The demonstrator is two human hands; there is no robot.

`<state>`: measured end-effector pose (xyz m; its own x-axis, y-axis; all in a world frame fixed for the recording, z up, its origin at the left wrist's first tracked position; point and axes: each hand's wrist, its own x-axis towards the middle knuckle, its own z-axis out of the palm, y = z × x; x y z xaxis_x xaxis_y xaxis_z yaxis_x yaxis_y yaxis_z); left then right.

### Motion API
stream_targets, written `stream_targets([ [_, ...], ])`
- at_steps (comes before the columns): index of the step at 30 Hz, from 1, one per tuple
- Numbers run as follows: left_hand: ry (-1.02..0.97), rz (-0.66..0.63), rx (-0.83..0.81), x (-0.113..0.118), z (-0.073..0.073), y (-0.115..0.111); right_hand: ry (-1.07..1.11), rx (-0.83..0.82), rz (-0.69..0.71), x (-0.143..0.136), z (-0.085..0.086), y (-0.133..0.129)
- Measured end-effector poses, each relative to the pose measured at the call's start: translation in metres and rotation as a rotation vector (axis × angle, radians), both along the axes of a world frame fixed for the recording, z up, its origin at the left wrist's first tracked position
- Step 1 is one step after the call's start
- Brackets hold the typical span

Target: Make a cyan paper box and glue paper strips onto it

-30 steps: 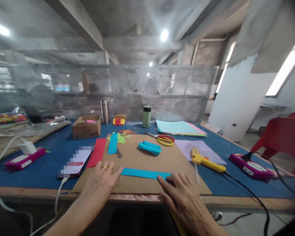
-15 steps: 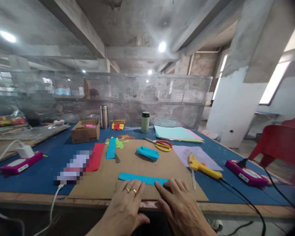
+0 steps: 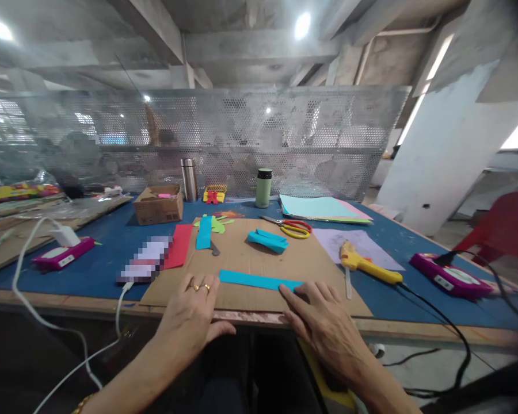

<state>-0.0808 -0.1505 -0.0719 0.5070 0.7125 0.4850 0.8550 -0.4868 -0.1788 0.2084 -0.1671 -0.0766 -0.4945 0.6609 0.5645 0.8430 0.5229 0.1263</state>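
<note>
A flat blue paper strip lies near the front edge of a brown cardboard sheet. My right hand rests on the strip's right end, index finger stretched out and pressing on it. Just left of the strip, my left hand lies flat with fingers extended and two gold rings, close to the strip's left end. Farther back on the cardboard sits a folded blue paper piece. Another blue strip lies at the back left by green paper cutouts and a dark blade.
Scissors lie at the cardboard's back right. A yellow glue gun rests on purple paper, its cord trailing right. At left are red paper, a phone and a cardboard box. Behind stand a green bottle and steel flask.
My left hand has slid left off the strip onto the cardboard. My right hand stays on the strip's right end. The view has tilted down, and the scene sits higher.
</note>
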Motion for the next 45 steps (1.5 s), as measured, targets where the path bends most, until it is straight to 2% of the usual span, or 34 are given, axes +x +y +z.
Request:
stream_targets([
  [2,0.011,0.009,0.040,0.006,0.007,-0.001,-0.004,-0.007,0.003,-0.001,0.001,0.000],
  [4,-0.002,-0.056,0.092,0.019,0.009,-0.002,-0.006,-0.013,0.000,-0.001,0.001,0.000],
  [7,-0.036,-0.253,0.050,0.045,0.003,-0.002,-0.007,-0.018,-0.011,0.000,0.001,0.000],
  [9,-0.075,-0.313,-0.012,0.060,-0.005,-0.001,-0.011,-0.012,-0.013,0.000,0.002,0.000],
  [12,-0.140,-0.310,-0.096,0.072,-0.015,0.001,-0.018,0.002,-0.006,-0.002,0.003,-0.001],
  [16,-0.207,-0.276,-0.154,0.074,-0.018,-0.001,-0.030,-0.010,-0.027,-0.004,0.002,-0.004],
  [23,-0.240,-0.263,-0.146,0.077,-0.025,0.000,-0.030,0.106,-0.100,0.011,0.001,-0.014],
  [29,-0.236,-0.284,-0.085,0.076,-0.031,0.007,-0.078,0.200,-0.079,0.015,0.009,-0.017],
  [33,-0.207,-0.278,-0.089,0.080,-0.033,0.009,-0.054,0.254,-0.136,0.010,0.015,-0.017],
  [36,-0.202,-0.250,-0.130,0.083,-0.027,0.005,0.006,0.169,-0.082,0.006,0.022,-0.012],
  [40,-0.176,-0.241,-0.176,0.082,-0.005,0.000,-0.035,-0.064,0.045,0.006,0.028,0.007],
  [42,-0.143,-0.221,-0.200,0.078,0.007,0.002,-0.067,-0.165,0.079,0.008,0.028,0.016],
  [45,-0.063,-0.140,-0.207,0.067,0.019,0.013,-0.114,-0.198,0.075,0.011,0.030,0.020],
])
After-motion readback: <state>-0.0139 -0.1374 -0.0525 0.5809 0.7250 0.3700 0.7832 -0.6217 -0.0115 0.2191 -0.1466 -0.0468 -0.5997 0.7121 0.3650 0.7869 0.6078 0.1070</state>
